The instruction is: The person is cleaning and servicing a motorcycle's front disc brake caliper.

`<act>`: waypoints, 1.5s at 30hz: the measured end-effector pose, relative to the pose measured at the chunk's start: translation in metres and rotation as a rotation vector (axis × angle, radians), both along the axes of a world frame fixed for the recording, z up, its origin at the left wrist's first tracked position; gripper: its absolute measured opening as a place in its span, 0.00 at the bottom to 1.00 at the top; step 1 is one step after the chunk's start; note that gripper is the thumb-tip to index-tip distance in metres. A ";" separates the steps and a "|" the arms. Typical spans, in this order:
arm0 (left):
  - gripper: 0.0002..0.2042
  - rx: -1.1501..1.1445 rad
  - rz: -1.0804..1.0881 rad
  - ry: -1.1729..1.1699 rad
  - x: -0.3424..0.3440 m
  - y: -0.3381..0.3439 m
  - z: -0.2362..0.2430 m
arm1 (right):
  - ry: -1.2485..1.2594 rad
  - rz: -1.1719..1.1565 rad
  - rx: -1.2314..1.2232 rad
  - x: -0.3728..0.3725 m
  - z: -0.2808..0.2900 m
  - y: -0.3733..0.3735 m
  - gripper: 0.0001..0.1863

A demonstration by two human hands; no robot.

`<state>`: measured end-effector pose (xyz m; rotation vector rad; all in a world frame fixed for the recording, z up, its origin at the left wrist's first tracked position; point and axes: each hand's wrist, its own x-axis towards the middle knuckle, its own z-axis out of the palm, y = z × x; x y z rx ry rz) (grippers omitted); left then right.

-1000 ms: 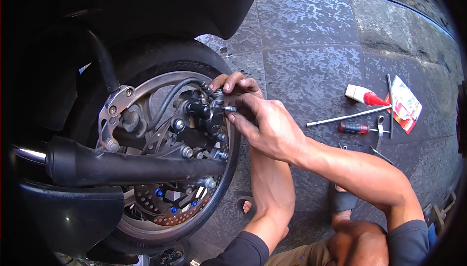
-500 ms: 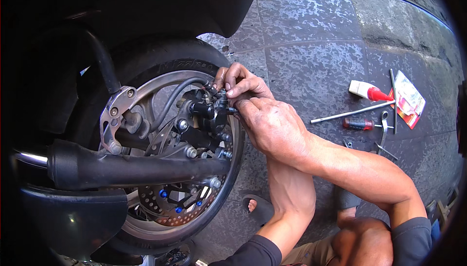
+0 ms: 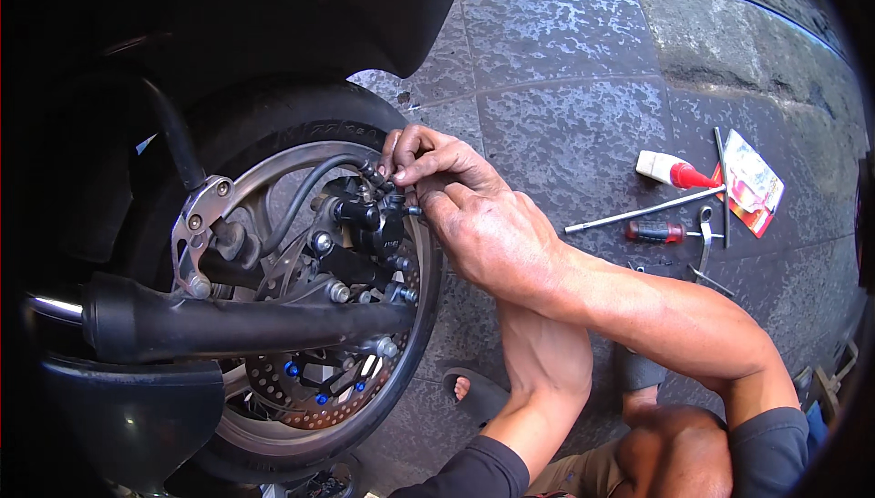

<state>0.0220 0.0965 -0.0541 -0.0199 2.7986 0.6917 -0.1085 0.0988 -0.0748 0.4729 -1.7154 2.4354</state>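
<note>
A black brake caliper (image 3: 372, 225) sits on the motorcycle's front wheel, beside the dark fork leg (image 3: 255, 318) and the drilled brake disc (image 3: 301, 407). A black brake hose (image 3: 305, 197) curves up to the caliper's top end. My left hand (image 3: 447, 159) reaches beneath my right wrist to that end, its thumb and fingers pinched at the hose fitting (image 3: 372, 173); any small part between them is hidden. Nearer me, my right hand (image 3: 488, 229) crosses over the left forearm with fingers curled against the caliper's edge, beside a small protruding pin (image 3: 413, 211). Its fingertips are mostly hidden.
On the paving to the right lie a T-handle wrench (image 3: 629, 214), a white bottle with a red cap (image 3: 673, 170), a screwdriver (image 3: 656, 231), a ring spanner (image 3: 705, 238) and a red-and-white package (image 3: 752, 184). The tyre (image 3: 428, 307) stands close left of my arms.
The wheel, caliper and floor tools sit slightly further left in the picture. Both hands stay at the caliper's top end, the left fingers now closer round the hose fitting.
</note>
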 end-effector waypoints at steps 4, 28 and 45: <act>0.15 0.247 0.192 -0.071 -0.002 0.002 0.003 | 0.176 -0.011 0.332 -0.006 -0.003 0.008 0.13; 0.14 0.341 0.202 -0.117 -0.012 0.010 0.023 | -0.108 0.133 -0.244 0.005 -0.023 -0.024 0.25; 0.17 0.428 0.171 -0.281 0.038 0.021 0.016 | -0.014 -0.056 -0.199 0.009 -0.028 -0.003 0.33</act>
